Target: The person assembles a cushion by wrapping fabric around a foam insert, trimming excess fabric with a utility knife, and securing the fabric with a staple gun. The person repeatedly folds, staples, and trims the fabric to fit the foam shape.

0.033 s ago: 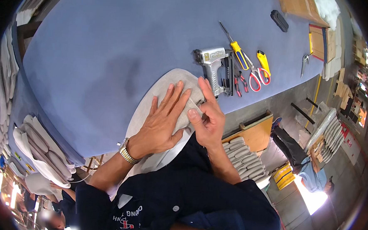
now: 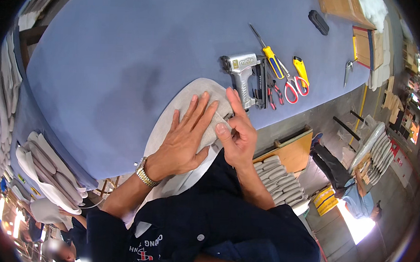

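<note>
A grey fabric-covered padded panel (image 2: 207, 86) with a rounded end lies at the near edge of the blue-covered table (image 2: 114, 55). My left hand (image 2: 183, 141) rests flat on it, fingers stretched out. At the panel's right edge, my right hand (image 2: 239, 139) pinches the edge of the grey fabric between thumb and bent fingers, its index finger pointing away. White material shows underneath, close to my body. A silver staple gun (image 2: 242, 78) lies just beyond my right fingertips. Beside it are red-and-black pliers (image 2: 274, 94) and scissors (image 2: 291, 90) with red-and-white handles.
Farther along lie a yellow-and-blue screwdriver (image 2: 273, 61), a yellow utility knife (image 2: 300, 70) and a black oblong object (image 2: 318, 23). Grey padded pieces are stacked at left (image 2: 51, 170) and right (image 2: 278, 179). Another person (image 2: 358, 198) stands off to the right.
</note>
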